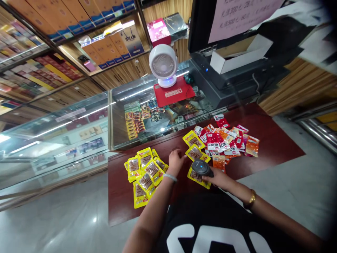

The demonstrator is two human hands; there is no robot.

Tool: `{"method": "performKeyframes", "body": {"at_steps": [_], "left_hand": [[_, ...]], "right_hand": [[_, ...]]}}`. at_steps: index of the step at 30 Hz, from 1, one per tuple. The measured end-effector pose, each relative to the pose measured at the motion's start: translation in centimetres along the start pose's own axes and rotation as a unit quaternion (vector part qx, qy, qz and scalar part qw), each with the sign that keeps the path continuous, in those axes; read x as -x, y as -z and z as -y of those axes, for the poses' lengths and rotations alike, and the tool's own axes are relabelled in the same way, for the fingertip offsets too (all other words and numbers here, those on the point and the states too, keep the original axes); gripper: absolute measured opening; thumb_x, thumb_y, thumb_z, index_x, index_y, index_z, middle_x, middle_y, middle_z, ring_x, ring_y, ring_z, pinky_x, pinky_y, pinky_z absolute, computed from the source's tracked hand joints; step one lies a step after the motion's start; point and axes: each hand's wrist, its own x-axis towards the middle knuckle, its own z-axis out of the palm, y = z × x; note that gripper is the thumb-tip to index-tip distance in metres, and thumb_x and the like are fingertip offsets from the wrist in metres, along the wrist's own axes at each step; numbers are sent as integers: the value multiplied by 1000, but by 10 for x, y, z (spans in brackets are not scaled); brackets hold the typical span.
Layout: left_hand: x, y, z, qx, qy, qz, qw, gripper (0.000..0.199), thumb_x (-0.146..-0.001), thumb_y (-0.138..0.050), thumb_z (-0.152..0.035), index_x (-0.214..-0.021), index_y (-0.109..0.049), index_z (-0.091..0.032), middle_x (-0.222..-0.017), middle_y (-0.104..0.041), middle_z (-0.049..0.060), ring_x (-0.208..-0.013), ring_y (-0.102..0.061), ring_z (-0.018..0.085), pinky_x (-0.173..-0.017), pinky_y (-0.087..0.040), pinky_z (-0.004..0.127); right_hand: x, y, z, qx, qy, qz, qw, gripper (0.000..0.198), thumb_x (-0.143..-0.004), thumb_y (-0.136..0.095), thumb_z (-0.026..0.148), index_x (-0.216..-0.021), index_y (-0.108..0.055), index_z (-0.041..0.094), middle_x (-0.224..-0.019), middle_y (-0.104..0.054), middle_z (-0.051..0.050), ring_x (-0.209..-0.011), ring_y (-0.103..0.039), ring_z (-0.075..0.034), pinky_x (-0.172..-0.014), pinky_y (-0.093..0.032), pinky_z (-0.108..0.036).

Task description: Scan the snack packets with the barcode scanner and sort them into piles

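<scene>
In the head view my right hand (pixel 216 177) grips a dark barcode scanner (pixel 202 167) with a blue light on its head. Right under the scanner lies a yellow snack packet (pixel 198 181), partly covered by it. Two more yellow packets (pixel 195 153) lie just beyond, touching the other snacks. My left hand (pixel 176 162) hovers over the dark red tabletop with its fingers curled in, and nothing shows in them. To its left is a loose pile of yellow packets (pixel 146 172), partly overlapped by my left forearm.
Red, white and orange snack packets (pixel 223 138) are heaped at the right of the red-brown table (pixel 121 211). Behind it stands a glass display counter (pixel 118 140) bearing a white fan (pixel 163 65) on a red mat (pixel 160 98). A dark checkout machine (pixel 210 86) is at back right.
</scene>
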Motion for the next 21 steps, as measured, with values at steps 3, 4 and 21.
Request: {"method": "performKeyframes", "body": {"at_steps": [3,4,21], "left_hand": [[-13,-28,-28,-64,7,29,998,56,-70,-75,-50,-113,-62,-17,-117,-62,15,-113,-53,31,-97,-38,39],[-15,-33,-32,-82,12,31,996,54,-69,-76,-51,-109,-63,-17,-117,-61,16,-113,-52,32,-95,-37,40],[25,13,14,51,83,20,995,31,-80,-67,-30,-105,-53,-18,-92,-69,8,-82,-65,21,-70,-42,28]], "right_hand": [[3,7,-6,1,-2,-40,999,50,-73,-71,52,-108,-68,17,-104,-76,-12,-98,-69,-35,-86,-54,-47],[3,9,-7,2,-1,-54,999,50,-73,-70,52,-107,-68,16,-104,-76,-12,-98,-69,-35,-87,-54,-47],[-17,10,28,19,44,-7,999,47,-73,-72,49,-108,-69,18,-106,-76,-12,-100,-69,-35,-89,-52,-46]]}}
